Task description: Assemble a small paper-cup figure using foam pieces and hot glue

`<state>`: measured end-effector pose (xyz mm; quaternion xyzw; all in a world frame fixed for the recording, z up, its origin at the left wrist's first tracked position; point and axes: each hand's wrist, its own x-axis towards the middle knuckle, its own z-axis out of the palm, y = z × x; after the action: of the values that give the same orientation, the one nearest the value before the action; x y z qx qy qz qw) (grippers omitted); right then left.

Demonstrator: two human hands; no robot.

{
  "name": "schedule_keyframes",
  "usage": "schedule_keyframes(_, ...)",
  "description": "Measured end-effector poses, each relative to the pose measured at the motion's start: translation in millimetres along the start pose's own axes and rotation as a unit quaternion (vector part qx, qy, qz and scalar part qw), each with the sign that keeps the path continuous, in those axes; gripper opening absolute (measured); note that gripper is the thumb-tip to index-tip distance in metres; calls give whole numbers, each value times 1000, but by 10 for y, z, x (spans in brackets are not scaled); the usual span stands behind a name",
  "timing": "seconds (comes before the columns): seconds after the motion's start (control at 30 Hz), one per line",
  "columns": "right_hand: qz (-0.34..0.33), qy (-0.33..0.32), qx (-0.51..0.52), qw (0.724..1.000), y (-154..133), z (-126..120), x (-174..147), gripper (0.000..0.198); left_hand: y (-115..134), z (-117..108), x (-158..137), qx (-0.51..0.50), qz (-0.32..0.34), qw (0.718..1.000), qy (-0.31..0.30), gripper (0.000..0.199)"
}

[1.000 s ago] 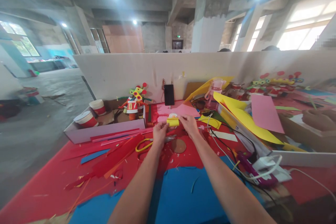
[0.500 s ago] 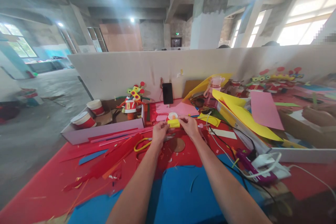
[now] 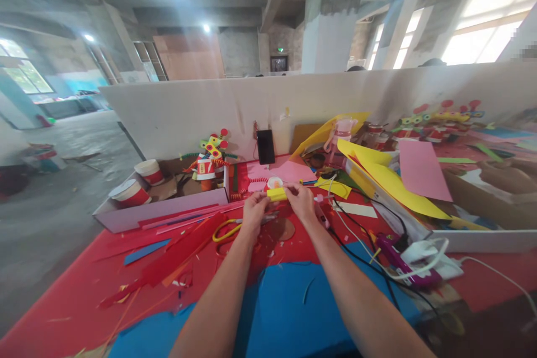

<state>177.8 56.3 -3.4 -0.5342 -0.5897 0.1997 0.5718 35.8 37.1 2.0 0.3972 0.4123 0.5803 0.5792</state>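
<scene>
My left hand (image 3: 255,213) and right hand (image 3: 300,202) meet over the middle of the bench (image 3: 75,302), and together they pinch a small yellow roll (image 3: 277,194), one at each end. My fingers cover both ends of the roll, so I cannot tell how it is fastened or what it is made of. Just behind it sits a small round white piece (image 3: 275,182), too small to make out. Under my left hand lie yellow scissors (image 3: 226,230); only the handle loop shows, and my hand hides the blades. A brown disc (image 3: 282,229) lies on the bench between my wrists.

Compared with a second ago, my hands and the roll sit slightly higher and closer together in view, and the whole scene has tilted a little; the grip on the roll is unchanged.

To my left, a low white box (image 3: 163,210) with red and white cups (image 3: 131,192) and a paper figure (image 3: 208,161) borders the working spot. Behind stands a white partition (image 3: 188,112) with a black phone (image 3: 265,146) leaning on it. To my right, yellow sheets (image 3: 390,184), a pink sheet (image 3: 422,170), cables (image 3: 361,235) and a purple tool (image 3: 403,265) crowd in. The freest room is the blue sheet (image 3: 289,313) near my forearms.
</scene>
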Motion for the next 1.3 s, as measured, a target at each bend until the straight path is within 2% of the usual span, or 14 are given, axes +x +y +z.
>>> schedule_keyframes(0.17, -6, 17, -31, 999, -61, -3, -28, 21, 4, 21, -11, 5, 9, 1000, 12, 25)
schedule_keyframes(0.4, -20, 12, -17, 1000, -82, -16, -51, 19, -43, -9, 44, 1, 30, 1000, 1, 27)
schedule_keyframes(0.53, -19, 11, -19, 1000, -65, -23, -53, 19, -43, -14, 61, -1, 22, 1000, -16, 27)
schedule_keyframes(0.73, -29, 9, -18, 999, -68, -23, -57, 19, -15, -1, 40, -9, 12, 1000, -9, 30)
schedule_keyframes(0.87, -26, 13, -22, 999, -88, -18, -65, 18, -21, 7, 45, 13, 30, 999, 2, 28)
schedule_keyframes(1.17, -36, -1, -25, 999, -96, -39, -71, 18, -64, -18, 84, 11, 19, 1000, -19, 27)
schedule_keyframes(1.3, -34, 9, -32, 999, -100, -30, -85, 18, -64, -2, 73, 24, 30, 999, -1, 27)
